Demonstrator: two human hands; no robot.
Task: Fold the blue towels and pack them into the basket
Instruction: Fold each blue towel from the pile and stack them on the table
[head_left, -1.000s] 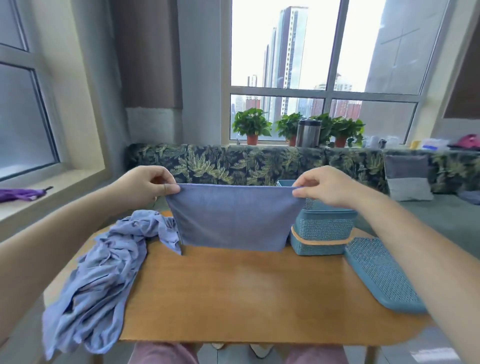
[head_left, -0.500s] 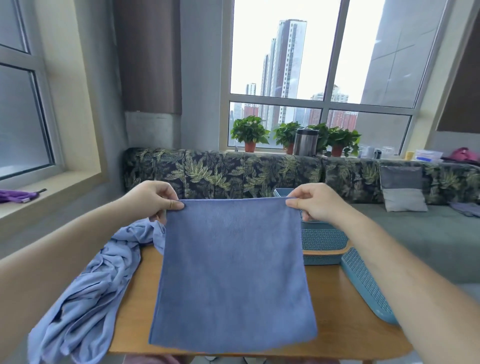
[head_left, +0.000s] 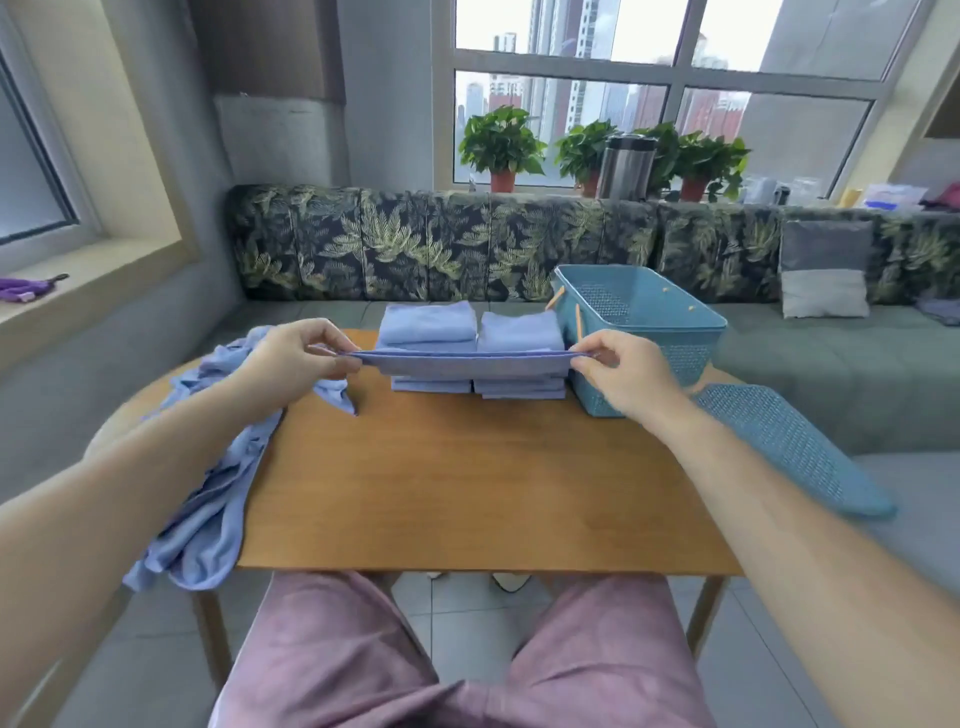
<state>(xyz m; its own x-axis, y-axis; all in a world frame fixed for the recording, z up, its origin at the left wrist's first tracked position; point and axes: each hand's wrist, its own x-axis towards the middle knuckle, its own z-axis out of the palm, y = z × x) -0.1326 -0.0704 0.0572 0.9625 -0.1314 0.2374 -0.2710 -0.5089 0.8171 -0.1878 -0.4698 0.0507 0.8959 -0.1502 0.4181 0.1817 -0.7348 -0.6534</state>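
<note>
Both hands hold one blue towel stretched flat above the worktop: the left hand pinches its left corner, the right hand its right. Just behind it sit two stacks of folded towels, left of the basket.

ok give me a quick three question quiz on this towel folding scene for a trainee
1. True or false: the lid sits closed on the basket.
2. How many stacks of folded towels stand on the table? A one, B two, C four.
3. Fill in: the left hand and right hand both pinch one stretched ____.
Key: 1 false; 2 B; 3 towel.
</note>
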